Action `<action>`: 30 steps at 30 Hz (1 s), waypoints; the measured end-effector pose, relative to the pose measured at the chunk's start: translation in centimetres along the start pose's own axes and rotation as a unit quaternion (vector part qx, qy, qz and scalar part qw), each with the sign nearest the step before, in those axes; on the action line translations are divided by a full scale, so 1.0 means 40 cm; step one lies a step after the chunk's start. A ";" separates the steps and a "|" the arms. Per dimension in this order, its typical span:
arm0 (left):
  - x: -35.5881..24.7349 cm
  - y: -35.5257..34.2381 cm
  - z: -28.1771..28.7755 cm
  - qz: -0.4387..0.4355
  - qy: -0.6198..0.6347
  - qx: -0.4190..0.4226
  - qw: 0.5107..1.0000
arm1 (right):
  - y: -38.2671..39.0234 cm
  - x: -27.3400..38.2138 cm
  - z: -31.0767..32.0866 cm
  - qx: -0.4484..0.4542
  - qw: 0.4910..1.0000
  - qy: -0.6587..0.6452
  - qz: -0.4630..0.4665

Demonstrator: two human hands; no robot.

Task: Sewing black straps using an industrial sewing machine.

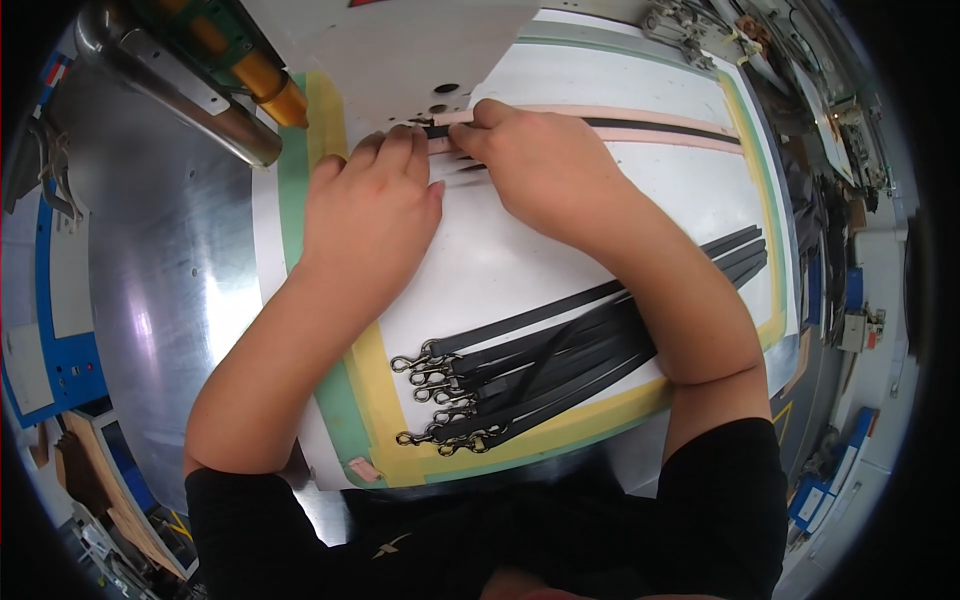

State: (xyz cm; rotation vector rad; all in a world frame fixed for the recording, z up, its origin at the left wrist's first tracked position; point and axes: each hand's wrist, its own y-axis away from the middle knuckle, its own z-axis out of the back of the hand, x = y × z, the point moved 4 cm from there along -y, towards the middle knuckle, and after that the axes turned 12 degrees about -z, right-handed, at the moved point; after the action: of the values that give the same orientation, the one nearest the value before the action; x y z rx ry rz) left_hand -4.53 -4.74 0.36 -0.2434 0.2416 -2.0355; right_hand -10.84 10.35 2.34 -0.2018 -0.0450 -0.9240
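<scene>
A long black strap [660, 128] lies between two pale pink guide strips [690, 143] on the white board. My right hand [545, 170] is closed on the strap's left part, thumb and forefinger pinching it. Just left of it, my left hand [370, 205] bends its fingers together over the strap's end, beneath the edge of the pale machine body [390, 50]. The very tip is partly hidden by the fingers. Closer to me lies a bundle of black straps [560, 360], with metal snap hooks [440, 385] at their left ends.
Yellow and green tape [375, 420] borders the white board [470, 260]. At upper left a metal cylinder [200, 100] and an orange-tipped rod [285, 100] slant down near my left hand. A shiny metal table [170, 300] extends left. Metal fittings [690, 30] stand at the back right.
</scene>
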 end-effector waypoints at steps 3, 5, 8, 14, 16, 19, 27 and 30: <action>0.000 -0.001 0.003 0.000 0.000 0.003 1.000 | 0.000 0.004 0.001 -0.005 1.000 0.010 -0.002; -0.001 -0.002 0.005 0.000 -0.003 0.003 1.000 | -0.002 0.007 0.000 -0.009 1.000 0.010 0.003; 0.000 -0.004 0.009 0.004 -0.004 0.005 1.000 | -0.002 0.014 0.002 -0.009 1.000 0.015 0.003; -0.008 -0.009 -0.017 0.017 -0.003 -0.009 1.000 | -0.007 0.012 -0.010 0.016 0.999 0.043 -0.020; -0.013 -0.003 -0.033 0.017 -0.003 -0.034 0.999 | -0.004 0.016 -0.014 0.017 0.999 0.043 -0.023; -0.016 0.005 -0.028 0.014 -0.005 -0.051 0.999 | 0.001 0.024 -0.003 0.044 0.997 0.058 -0.038; -0.012 0.010 -0.043 0.033 -0.028 -0.027 0.999 | 0.050 -0.039 0.029 0.078 0.988 0.066 -0.117; -0.023 0.004 -0.045 0.029 -0.069 -0.032 0.997 | 0.048 -0.032 0.019 0.060 0.990 0.071 -0.110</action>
State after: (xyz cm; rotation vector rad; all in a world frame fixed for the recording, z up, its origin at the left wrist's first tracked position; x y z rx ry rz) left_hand -4.46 -3.88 -1.46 -0.4115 0.2244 -1.9468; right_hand -10.07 12.63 2.62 -0.0186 0.0089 -1.1502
